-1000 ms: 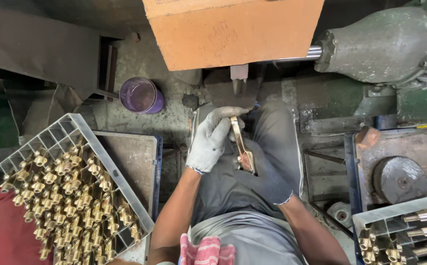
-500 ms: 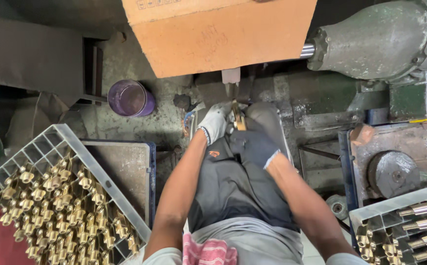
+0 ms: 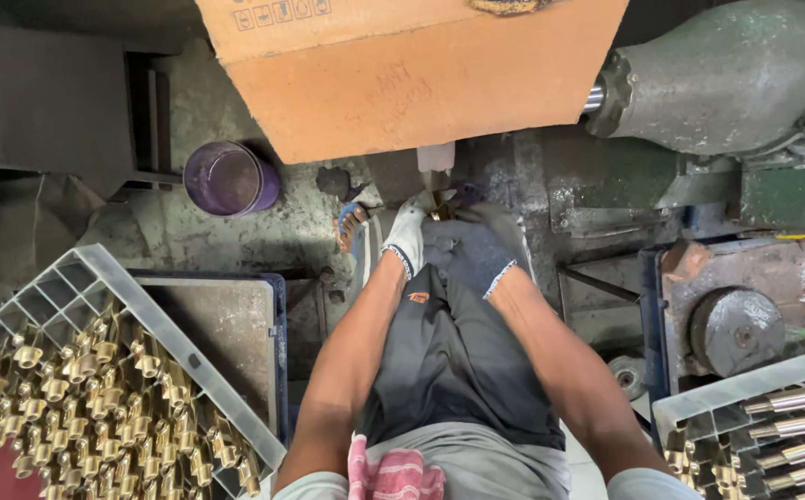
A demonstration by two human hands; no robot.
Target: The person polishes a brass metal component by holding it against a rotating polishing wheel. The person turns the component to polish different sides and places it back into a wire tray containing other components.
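Both gloved hands meet just under the big tan cardboard sheet (image 3: 402, 83) that overhangs the machine, so the working spot is mostly hidden. The left hand (image 3: 409, 239), in a pale grey knit glove, and the right hand (image 3: 476, 250), in a dark grey glove, pinch a small brass-coloured metal fitting (image 3: 439, 211) between them. Only a sliver of it shows at the fingertips, right below a small pale block (image 3: 436, 157) sticking out from under the cardboard. Each grip looks clenched on the piece, though the fingers are too bunched to read exactly. Two hands on one small part suggests it is being steadied against the tool, with the forearms braced over the lap in dark shorts (image 3: 453, 361) for support. A grey plastic lattice crate of brass fittings (image 3: 97, 407) sits just beside the left knee, close enough to reach without moving. A second grey crate with longer brass and silver rods (image 3: 773, 417) sits by the right knee, so the two stocks stay apart. The purple plastic cup (image 3: 229, 178) stands on the grimy floor, well apart from the hands. A grey-green cast metal motor housing (image 3: 717, 74) sits top right, its shaft running in under the cardboard. A sandalled foot (image 3: 350, 227) rests just left of the hands.
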